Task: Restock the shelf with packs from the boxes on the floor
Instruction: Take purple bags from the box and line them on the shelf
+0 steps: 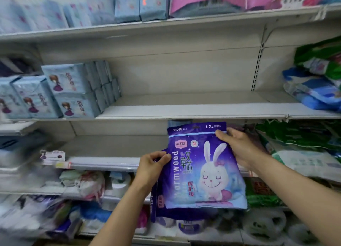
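A purple pack [203,164] with a white rabbit and the word "Wormwood" is held upright in front of the shelving, just below the middle shelf [193,111]. My left hand [153,166] pinches its left edge. My right hand [239,146] grips its upper right side, thumb on the front. More purple packs [160,209] sit behind and below the front one, held with it. The middle shelf is bare across its centre and right part.
Light blue packs [73,90] are stacked at the left of the middle shelf. Green, blue and white packs [317,79] lie at its right end. Blue and pink packs [203,2] fill the top shelf. Lower shelves [103,162] hold mixed packs.
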